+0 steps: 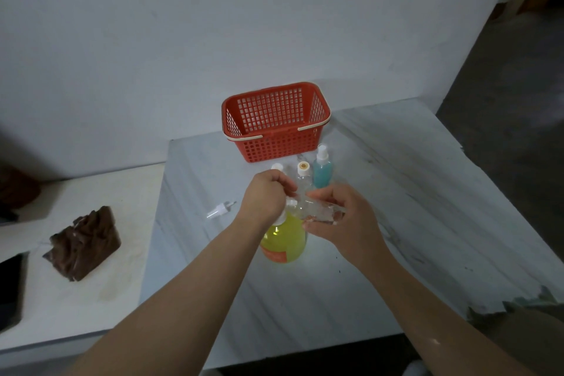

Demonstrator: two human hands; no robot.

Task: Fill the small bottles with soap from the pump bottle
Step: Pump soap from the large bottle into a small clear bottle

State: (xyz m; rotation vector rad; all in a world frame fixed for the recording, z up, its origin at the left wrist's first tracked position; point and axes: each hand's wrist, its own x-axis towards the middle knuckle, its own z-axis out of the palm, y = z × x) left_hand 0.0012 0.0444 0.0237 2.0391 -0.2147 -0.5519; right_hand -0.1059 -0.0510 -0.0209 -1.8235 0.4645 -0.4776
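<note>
Pump bottle [285, 243], yellow soap, upright on table [396, 192], about mid-table. Left hand [268, 197] on top of it, fingers curled over the pump head; nozzle mostly hidden under the hand. Right hand [345, 220] grips clear bottle [317, 210], tilted almost flat, mouth end toward the pump, just above the yellow body. Hands close together, each clamped on its own item; cannot tell whether soap is flowing. Just behind the hands: capped bottle [303, 175], clear, upright; blue bottle [322, 169] with spray top just beside it on the right; a white cap [277, 167] shows above the left knuckles, its bottle hidden. Loose spray head [220, 209] lies on table, left of left hand. Red basket [274, 123] at far edge, by the wall. Brown crumpled lump [85, 243] on counter [106, 299] to the left
</note>
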